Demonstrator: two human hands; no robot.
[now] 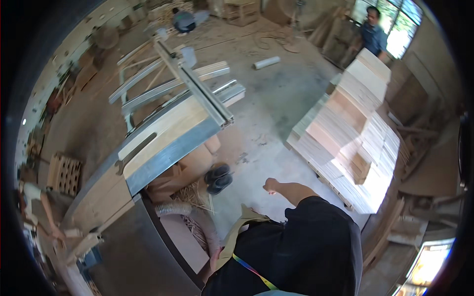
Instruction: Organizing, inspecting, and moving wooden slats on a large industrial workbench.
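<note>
From up here I see my right hand (271, 186) swung out over the concrete floor (276, 103), fingers curled into a loose fist with nothing in it, near the middle of the view. The closest things are a pair of dark sandals (218, 177) just at its 9 o'clock and the big stack of pale cut boards (353, 133) at its 2 o'clock, well apart from the knuckles. My left hand I cannot find at all; the dark sleeve and torso fill the 6 o'clock edge and cover whatever that arm is doing.

If I am walking toward the boards, I judge the sensible thing is to keep the free hand clear of the sliding table saw (170, 130) at 10 o'clock, step around the sandals, and come at the stack from its near corner with the hand opened flat before touching wood.

The flexible dust hose (197, 217) disappears under the saw bench. A co-worker (373, 34) stands at 1 o'clock behind the stack, partly hidden by it, and another person's arm (47, 212) shows at 8 o'clock, blurred by the lens rim.
</note>
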